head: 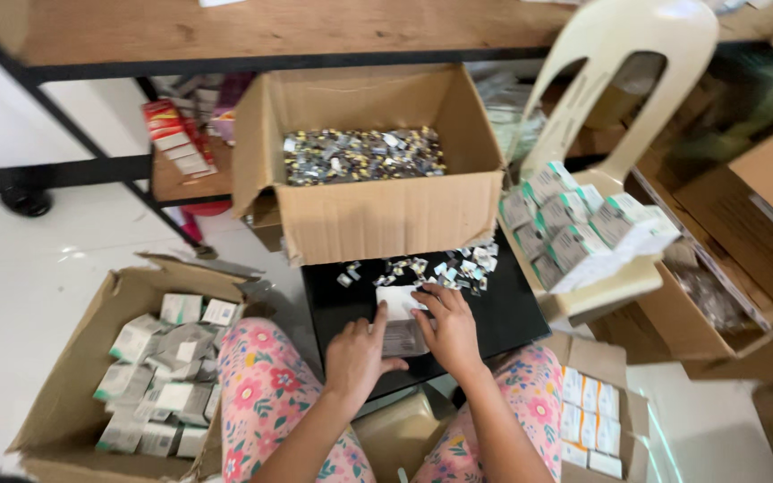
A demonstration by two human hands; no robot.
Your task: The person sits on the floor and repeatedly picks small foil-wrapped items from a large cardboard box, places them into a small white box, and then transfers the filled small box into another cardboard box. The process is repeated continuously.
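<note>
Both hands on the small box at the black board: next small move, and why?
Probably pull a few loose packets toward the box. The left hand and right hand both grip it on the black board, and the packets lie scattered just beyond it. Whether it is open, I cannot tell.

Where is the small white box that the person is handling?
In the head view, the small white box lies at centre on the black tabletop, between the left hand and right hand.

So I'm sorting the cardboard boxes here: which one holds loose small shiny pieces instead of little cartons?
The open cardboard box straight ahead, beyond both hands. It holds loose shiny bits; the left box and right box hold small cartons.
</note>
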